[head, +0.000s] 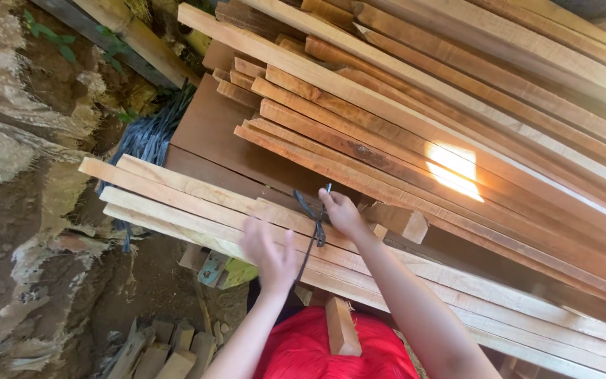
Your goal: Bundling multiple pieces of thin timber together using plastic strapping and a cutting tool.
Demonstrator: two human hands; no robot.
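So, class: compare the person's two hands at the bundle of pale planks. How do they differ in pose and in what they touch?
1. The right hand is closed, pinching the dark cord; the left hand is open, fingers spread, and blurred.
2. The right hand sits farther up the pale planks; the left hand lies nearer the person, beside the cord, holding nothing that shows.
Both are bare and over the same bundle.

Your hands work in a tight spot: the stacked planks (pixel 415 112) overhang just above the light boards (pixel 177 200), with only a shallow dark gap between them where your right hand (pixel 343 214) sits. A short wood block (pixel 398 219) crowds that hand's right side, and the dark cord (pixel 311 221) hangs between it and your left hand (pixel 269 251). Left of the board ends the dirt ground (pixel 29 231) lies open, apart from the offcuts (pixel 166 351) below.
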